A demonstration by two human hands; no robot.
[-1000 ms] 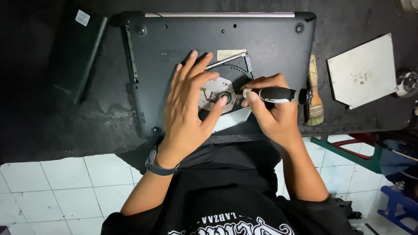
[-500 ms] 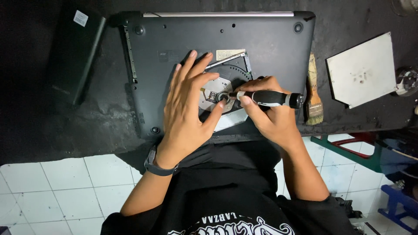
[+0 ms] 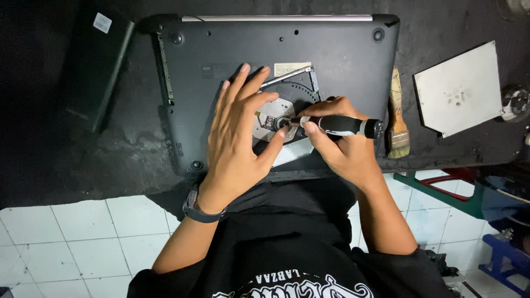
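A person's right hand (image 3: 345, 146) grips a black-handled screwdriver with a silver collar (image 3: 337, 126), its long axis nearly level, tip pointing left into the exposed disc drive (image 3: 276, 118) of an upturned dark grey laptop (image 3: 276, 49). The left hand (image 3: 243, 132), fingers spread and empty, steadies the drive; keeping the tip seated squarely should prevent slipping.

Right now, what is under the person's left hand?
Under the left hand lies an optical drive on the upturned laptop. Its silver hub shows; the palm covers the rest.
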